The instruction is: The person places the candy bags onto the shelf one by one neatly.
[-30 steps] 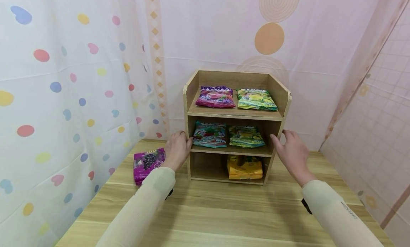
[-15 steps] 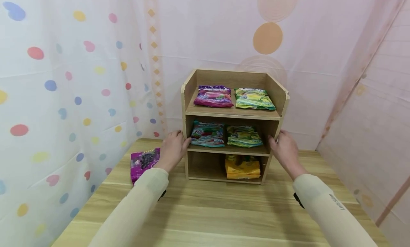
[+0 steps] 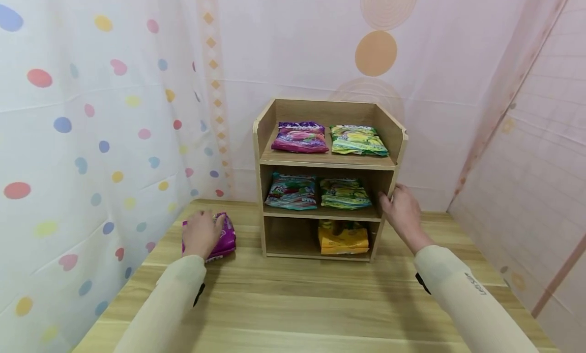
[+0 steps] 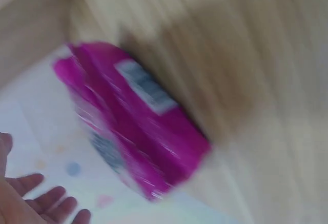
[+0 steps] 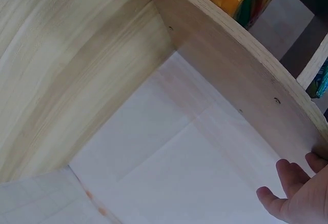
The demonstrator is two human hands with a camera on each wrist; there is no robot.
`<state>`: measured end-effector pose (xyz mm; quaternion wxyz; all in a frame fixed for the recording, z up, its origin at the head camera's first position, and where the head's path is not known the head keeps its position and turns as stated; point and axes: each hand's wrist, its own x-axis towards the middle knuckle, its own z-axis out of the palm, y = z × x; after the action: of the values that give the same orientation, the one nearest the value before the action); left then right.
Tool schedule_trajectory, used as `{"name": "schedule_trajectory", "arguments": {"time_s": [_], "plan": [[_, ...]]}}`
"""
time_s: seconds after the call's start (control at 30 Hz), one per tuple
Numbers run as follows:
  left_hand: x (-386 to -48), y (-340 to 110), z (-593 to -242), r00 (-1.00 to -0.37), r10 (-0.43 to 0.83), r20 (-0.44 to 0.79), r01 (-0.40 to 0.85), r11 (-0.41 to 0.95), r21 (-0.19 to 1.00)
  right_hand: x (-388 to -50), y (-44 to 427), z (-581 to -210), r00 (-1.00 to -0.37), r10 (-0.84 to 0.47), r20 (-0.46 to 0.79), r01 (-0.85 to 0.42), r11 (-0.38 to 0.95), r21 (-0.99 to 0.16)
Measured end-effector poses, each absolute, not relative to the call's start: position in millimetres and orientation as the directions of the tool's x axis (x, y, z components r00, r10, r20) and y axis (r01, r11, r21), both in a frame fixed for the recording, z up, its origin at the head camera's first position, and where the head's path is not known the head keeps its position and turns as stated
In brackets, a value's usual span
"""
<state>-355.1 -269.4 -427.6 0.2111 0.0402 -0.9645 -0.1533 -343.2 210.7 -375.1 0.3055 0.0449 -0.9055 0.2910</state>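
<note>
A three-level wooden shelf stands on the table. My right hand holds the front edge of its right side panel, thumb on the inner side and fingers along the outer face. In the right wrist view, some fingertips hang loosely beside the panel. To the shelf's left lies a purple candy bag, partly covered in the head view by my left hand. In the blurred left wrist view, the fingers are spread and apart from the bag.
On the top level lie a purple bag and a yellow-green bag. A teal bag and another yellow-green bag fill the middle level. A yellow bag sits at the bottom right. Curtains hang behind and beside the table.
My left hand has let go of the shelf's left side and moved left and down over the purple bag. The right hand has stayed at the right panel.
</note>
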Motion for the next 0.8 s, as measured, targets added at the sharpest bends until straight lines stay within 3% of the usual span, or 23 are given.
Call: {"name": "schedule_trajectory", "arguments": {"time_s": [0.13, 0.27, 0.4, 0.53, 0.8], "plan": [[-352.8, -294.8, -441.3, -0.909, -0.289, 0.3, -0.184, 0.925, 0.333, -344.1, 211.4, -375.9, -0.808, 0.093, 0.581, -0.261, 0.829, -0.495], [-348.6, -314.5, -453.0, -0.894, -0.429, 0.129, -0.346, 0.844, 0.411, -344.9, 210.4, -376.1, -0.807, 0.088, 0.584, -0.264, 0.831, -0.489], [-343.5, -328.3, -458.5, -0.884, -0.462, -0.07, -0.439, 0.77, 0.463, -344.7, 209.5, -376.1, -0.807, 0.088, 0.584, -0.264, 0.83, -0.491], [-339.2, -336.0, -457.7, -0.91, -0.393, -0.134, -0.404, 0.761, 0.508, -344.7, 210.3, -376.6, -0.807, 0.096, 0.582, -0.256, 0.832, -0.493], [-337.9, -339.1, -450.9, -0.976, -0.218, 0.001, -0.184, 0.827, 0.532, -343.5, 212.2, -378.7, -0.802, 0.105, 0.588, -0.256, 0.83, -0.496]]}}
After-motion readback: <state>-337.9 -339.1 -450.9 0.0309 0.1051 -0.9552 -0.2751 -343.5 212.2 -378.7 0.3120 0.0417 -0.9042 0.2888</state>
